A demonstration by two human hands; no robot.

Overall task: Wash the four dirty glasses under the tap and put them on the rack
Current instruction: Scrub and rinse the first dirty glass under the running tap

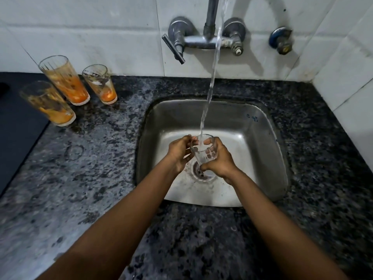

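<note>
A clear glass (204,152) is held upright over the steel sink (260,142), right under the running stream of water (212,83) from the tap (203,40). My right hand (219,160) wraps around its right side and base. My left hand (179,151) grips its left side near the rim. Water falls into the glass. Three dirty glasses with orange residue stand on the counter at the left: a tall one (64,80), a shorter one (100,83) beside it, and a nearer one (48,104).
Dark speckled granite counter (101,168) surrounds the sink. A black surface (18,128) lies at the far left edge. White tiled wall behind carries a tap lever (173,49) and a separate valve (281,40). The drain (202,172) sits below my hands. No rack is in view.
</note>
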